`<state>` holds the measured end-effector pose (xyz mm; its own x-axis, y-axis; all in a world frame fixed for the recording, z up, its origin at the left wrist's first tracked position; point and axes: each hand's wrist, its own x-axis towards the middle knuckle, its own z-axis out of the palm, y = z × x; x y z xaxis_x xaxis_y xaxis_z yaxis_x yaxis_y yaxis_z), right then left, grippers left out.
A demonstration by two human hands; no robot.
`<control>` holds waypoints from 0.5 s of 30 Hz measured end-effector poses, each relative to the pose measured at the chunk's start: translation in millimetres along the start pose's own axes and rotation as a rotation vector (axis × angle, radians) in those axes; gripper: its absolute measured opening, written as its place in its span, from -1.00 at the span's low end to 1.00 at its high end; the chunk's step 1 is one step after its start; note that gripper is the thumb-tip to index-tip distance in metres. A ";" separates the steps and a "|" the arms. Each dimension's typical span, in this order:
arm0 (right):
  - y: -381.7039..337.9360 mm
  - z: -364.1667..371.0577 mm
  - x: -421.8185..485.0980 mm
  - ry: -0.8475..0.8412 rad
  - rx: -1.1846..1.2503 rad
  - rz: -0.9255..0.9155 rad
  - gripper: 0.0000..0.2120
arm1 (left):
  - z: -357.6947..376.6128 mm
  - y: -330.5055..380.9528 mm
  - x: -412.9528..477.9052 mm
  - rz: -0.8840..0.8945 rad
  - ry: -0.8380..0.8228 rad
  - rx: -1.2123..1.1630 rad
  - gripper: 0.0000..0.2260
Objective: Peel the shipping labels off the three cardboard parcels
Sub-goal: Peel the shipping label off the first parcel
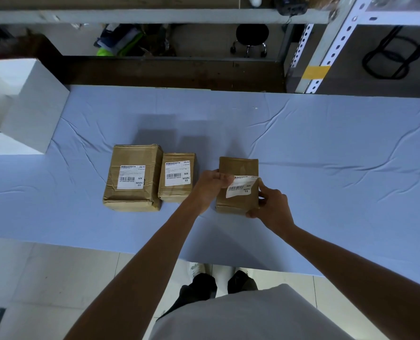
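Head view: left hand [209, 186] pinches label [243, 188], hiding its left edge; right hand [272, 207] grips right parcel [238, 165], covering its corner; big parcel [130, 153] and middle parcel [177, 192] sit leftward.

Wrinkled blue cloth [326, 155] underneath; white box [32, 101] at its left edge; black stool [252, 33] behind; perforated rack post [336, 45] far right.

A table [326, 143] with a wrinkled blue cover carries three cardboard parcels. The right parcel [237, 165], its label [241, 188] partly lifted, sits between the fingers [225, 179] of the left hand [209, 187] and right hand [270, 204]. Left of the fingers lie the middle parcel [177, 192] and, beside it, the large parcel [130, 200]; far left, a white box [27, 106].
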<state>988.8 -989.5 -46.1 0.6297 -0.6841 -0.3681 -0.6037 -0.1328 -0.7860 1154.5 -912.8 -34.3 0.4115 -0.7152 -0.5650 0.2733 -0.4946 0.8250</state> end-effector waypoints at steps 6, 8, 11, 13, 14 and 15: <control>1.4 -0.5 0.4 0.001 -0.011 -0.002 -0.18 | -1.5 3.6 -0.8 -0.018 0.008 -0.070 -0.78; 1.4 -0.3 0.8 0.002 -0.016 -0.010 -0.18 | -3.6 5.6 -1.8 -0.030 0.012 -0.114 -0.79; 1.4 -0.1 1.4 0.001 -0.010 -0.006 -0.19 | -1.7 6.0 -1.9 -0.035 0.029 -0.095 -0.78; 1.5 0.1 1.6 -0.001 -0.002 -0.002 -0.18 | 0.7 6.6 -1.5 -0.039 0.038 -0.056 -0.79; 1.7 0.1 1.8 -0.004 -0.004 -0.001 -0.17 | 1.2 6.8 -1.2 -0.041 0.038 -0.055 -0.80; 1.7 0.3 2.3 -0.008 -0.011 -0.001 -0.16 | 1.3 7.5 -1.0 -0.047 0.041 -0.059 -0.80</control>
<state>989.3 -991.1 -48.4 0.6339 -0.6785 -0.3714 -0.6086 -0.1412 -0.7808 1154.9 -916.5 -27.6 0.4319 -0.6707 -0.6030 0.3435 -0.4959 0.7976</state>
